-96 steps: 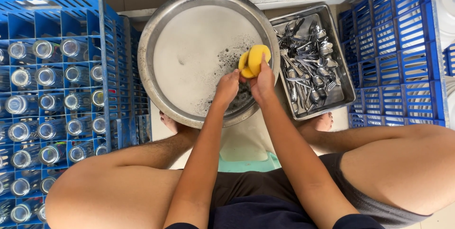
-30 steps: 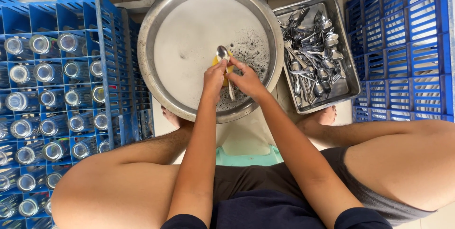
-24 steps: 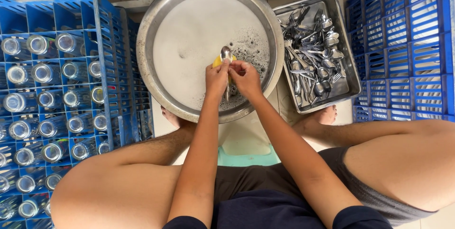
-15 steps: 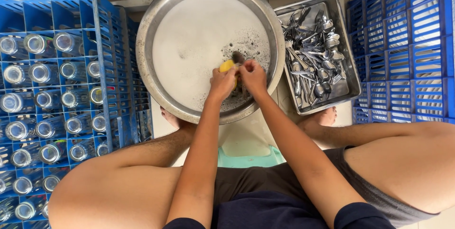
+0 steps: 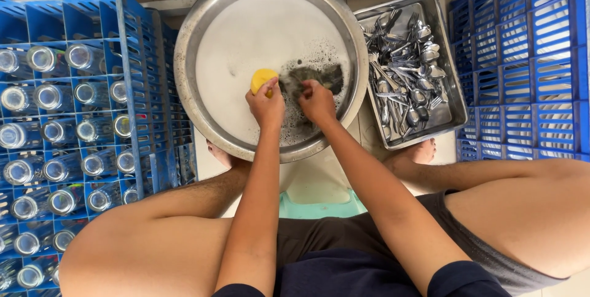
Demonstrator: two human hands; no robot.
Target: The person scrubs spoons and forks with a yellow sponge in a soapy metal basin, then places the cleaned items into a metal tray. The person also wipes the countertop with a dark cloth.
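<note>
Two bare arms run up from the bottom of the frame and meet over the basin (image 5: 203, 45) at upper centre, forearms nearly parallel and the wrists bent slightly downward. The left hand (image 5: 265, 101) has its fingers curled tight around a yellow sponge (image 5: 262, 78), which sticks out above the knuckles and sits at the edge of the soapy water. The right hand (image 5: 316, 99), just beside it, is closed with its fingertips dipped in the dark, foamy patch; whether it grips anything there cannot be told. A metal tray (image 5: 456, 108) heaped with cutlery (image 5: 405, 70) stands touching the basin's right side. Blue crates fill both edges of the frame: the left crate (image 5: 123, 45) holds rows of glasses (image 5: 52, 131), one per compartment, and the right crates (image 5: 534, 57) show bare grid walls. Knees spread wide at the lower corners.
</note>
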